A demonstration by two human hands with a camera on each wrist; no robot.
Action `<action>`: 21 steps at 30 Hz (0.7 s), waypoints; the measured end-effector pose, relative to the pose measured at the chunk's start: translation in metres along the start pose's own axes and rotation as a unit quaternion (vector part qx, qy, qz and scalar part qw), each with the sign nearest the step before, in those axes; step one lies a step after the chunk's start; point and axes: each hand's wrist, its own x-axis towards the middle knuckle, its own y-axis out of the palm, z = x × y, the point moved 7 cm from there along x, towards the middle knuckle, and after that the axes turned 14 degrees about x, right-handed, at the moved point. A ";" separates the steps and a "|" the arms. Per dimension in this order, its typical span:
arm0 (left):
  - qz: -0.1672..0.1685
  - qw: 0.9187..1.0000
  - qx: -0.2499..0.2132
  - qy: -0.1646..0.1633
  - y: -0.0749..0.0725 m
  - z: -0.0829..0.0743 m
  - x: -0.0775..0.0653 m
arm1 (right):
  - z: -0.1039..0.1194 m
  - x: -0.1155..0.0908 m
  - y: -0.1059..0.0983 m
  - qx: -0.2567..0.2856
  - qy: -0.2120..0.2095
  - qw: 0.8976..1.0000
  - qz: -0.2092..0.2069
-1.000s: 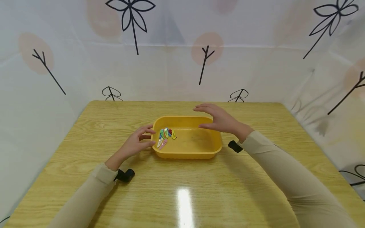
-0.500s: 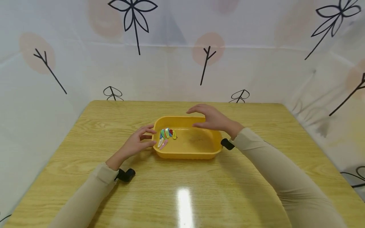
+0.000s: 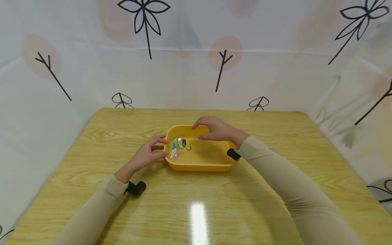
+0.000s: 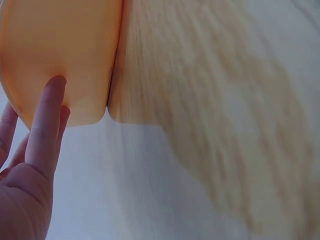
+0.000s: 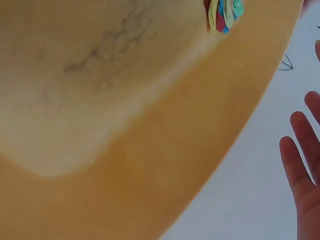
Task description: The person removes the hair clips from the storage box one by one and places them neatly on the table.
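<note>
Through the head view I had the yellow tray [image 3: 200, 167] on the wooden table [image 3: 137, 217], its little cluster of coloured hair clips [image 3: 180, 143] lying on the floor toward the left end. The left hand [image 3: 146, 152] was at that end, thumb and fingers parted against the rim; I judged it was there to steady the tray, since it wrapped round nothing. The right hand [image 3: 218, 129] hung over the far side, thumb apart from the arched fingers and nothing between them, an arch I read as leaving room above the tray floor.

The left wrist view gave me one fingertip [image 4: 58, 83] on the tray's outer wall, which suggested bracing rather than lifting. I couldn't make out the thumb there.

In the right wrist view I saw that hand's fingers spread, well apart from the clips, and dark marks [image 5: 95, 52] on the tray floor, their nature unclear.
</note>
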 end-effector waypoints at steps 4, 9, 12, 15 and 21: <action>-0.004 1.000 0.004 0.008 -0.001 0.000 -0.001 | -0.001 0.007 0.010 0.009 -0.005 1.000 0.024; -0.005 1.000 0.004 0.011 -0.001 -0.001 0.000 | -0.007 0.013 0.021 0.009 0.002 0.998 0.054; -0.006 1.000 0.004 0.010 -0.002 0.000 0.001 | -0.010 0.015 0.027 0.008 -0.002 0.997 0.073; -0.005 1.000 0.002 0.010 -0.001 0.000 0.001 | -0.013 0.015 0.033 0.007 -0.003 0.996 0.092; -0.002 1.000 0.001 0.004 -0.001 0.003 0.002 | -0.018 0.018 0.043 0.010 0.002 0.992 0.124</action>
